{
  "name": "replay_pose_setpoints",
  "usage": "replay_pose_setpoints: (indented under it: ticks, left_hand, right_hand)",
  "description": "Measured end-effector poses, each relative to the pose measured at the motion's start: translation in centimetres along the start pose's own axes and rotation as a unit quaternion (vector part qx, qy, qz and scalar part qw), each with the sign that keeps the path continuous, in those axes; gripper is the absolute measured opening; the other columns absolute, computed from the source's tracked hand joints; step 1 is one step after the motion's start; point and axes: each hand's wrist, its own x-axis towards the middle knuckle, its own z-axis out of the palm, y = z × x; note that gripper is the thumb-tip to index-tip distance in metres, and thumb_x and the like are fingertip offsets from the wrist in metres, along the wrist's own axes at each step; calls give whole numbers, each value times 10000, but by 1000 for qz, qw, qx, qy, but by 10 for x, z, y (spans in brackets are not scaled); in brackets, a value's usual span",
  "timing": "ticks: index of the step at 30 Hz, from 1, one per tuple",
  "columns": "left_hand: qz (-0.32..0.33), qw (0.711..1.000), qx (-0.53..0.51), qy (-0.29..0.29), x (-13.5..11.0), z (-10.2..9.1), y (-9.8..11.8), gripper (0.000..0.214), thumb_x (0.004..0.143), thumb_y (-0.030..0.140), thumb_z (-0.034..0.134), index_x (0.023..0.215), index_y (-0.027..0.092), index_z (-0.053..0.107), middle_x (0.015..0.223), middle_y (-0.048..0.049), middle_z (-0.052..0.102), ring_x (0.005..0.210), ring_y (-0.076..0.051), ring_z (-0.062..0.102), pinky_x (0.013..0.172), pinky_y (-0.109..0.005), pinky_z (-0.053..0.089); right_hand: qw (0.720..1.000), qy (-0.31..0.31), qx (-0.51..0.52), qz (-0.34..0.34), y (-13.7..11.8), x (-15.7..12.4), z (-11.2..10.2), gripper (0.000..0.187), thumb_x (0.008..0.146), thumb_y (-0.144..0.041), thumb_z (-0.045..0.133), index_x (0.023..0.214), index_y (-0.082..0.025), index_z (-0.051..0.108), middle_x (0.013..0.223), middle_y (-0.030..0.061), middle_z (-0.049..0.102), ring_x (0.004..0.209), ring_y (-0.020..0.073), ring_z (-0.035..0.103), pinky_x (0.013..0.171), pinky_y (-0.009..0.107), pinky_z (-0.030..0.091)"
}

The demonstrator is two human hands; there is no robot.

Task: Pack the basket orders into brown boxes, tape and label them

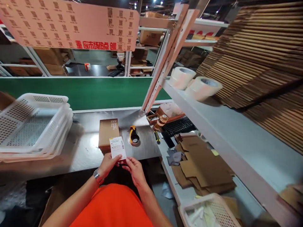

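Observation:
A white shipping label (pixel 117 147) with printed text is held up in front of me, over the near corner of a brown cardboard box (pixel 106 130). My left hand (pixel 110 162) pinches its lower edge, thumb on top; a metal watch is on that wrist. At the label's lower right corner, my right hand (pixel 134 168) grips with thumb and fingers. The closed box sits on the metal table (pixel 87 126), white lettering on its top. To its right lies a yellow and black tape dispenser (pixel 134 136), apart from both hands.
Stacked white plastic baskets (pixel 47 126) stand at left. Beyond the table runs a green conveyor belt (pixel 106 93). On the right are a shelf with tape rolls (pixel 182 78), flattened cartons (pixel 203 160), a keyboard (pixel 177 126), a yellow cutter (pixel 157 137) and grey gloves (pixel 174 156).

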Motion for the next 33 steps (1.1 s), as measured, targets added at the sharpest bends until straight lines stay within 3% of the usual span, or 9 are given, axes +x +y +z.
replay_pose_setpoints:
  ticks: [8,10,13,15,18,21,26,29,33]
  left_hand:
    - [-37,998,-9,-44,-15,40,-25,506,817,583,829,999,114,775,962,-168,830,764,-245,763,620,-303,527]
    - [-40,998,21,-41,-17,46,-33,490,850,560,794,1057,117,760,1030,-181,823,841,-270,774,682,-338,563]
    - [57,990,111,58,-19,52,-45,581,787,438,860,1264,143,708,1327,-202,745,1173,-332,729,989,-472,590]
    - [153,968,178,91,-22,55,-50,581,795,397,859,1312,176,714,1453,-192,675,1361,-348,634,1192,-547,480]
    - [209,943,260,7,-26,58,-50,291,930,437,742,1125,242,835,1468,-154,687,1504,-354,524,1318,-600,322]
    - [194,935,290,-65,-27,66,-43,272,974,473,693,982,274,877,1429,-118,737,1514,-359,523,1325,-608,313]
    - [150,934,270,-179,-20,87,-35,322,989,516,675,1029,264,871,1124,-80,848,1129,-303,760,1104,-453,559]
    - [114,918,276,-262,-12,99,-39,311,948,515,726,1053,264,877,1124,-73,850,1034,-293,774,980,-377,591]
    - [58,906,280,-311,-6,115,-48,292,902,516,741,930,261,879,952,-49,849,887,-275,749,850,-337,587]
  right_hand:
    - [997,17,-73,-33,3,-25,-46,413,767,-576,894,911,-189,881,911,64,823,844,212,719,783,334,575]
    - [995,16,-86,-42,4,-28,-54,381,787,-567,870,880,-198,883,912,59,819,853,211,707,775,327,563]
    - [993,36,-97,-48,6,-31,-63,359,779,-566,861,831,-212,879,882,49,803,869,213,698,755,314,548]
    - [992,45,-107,-50,7,-34,-68,357,785,-569,851,834,-216,880,870,48,799,873,217,697,758,316,545]
    - [989,32,-129,-61,9,-37,-74,360,820,-565,819,864,-215,886,887,52,807,852,214,692,760,324,547]
    - [986,25,-142,-85,12,-42,-82,325,855,-525,789,865,-217,889,887,47,806,823,202,684,737,313,540]
    - [991,74,-80,-82,20,-57,-105,310,837,-514,819,831,-211,883,822,37,802,760,187,681,731,307,531]
    - [993,114,5,-36,27,-68,-117,366,781,-559,863,842,-199,883,787,43,802,714,175,687,719,300,526]
    - [989,140,35,-30,41,-80,-128,408,729,-587,888,839,-194,878,801,56,814,721,179,703,687,286,512]
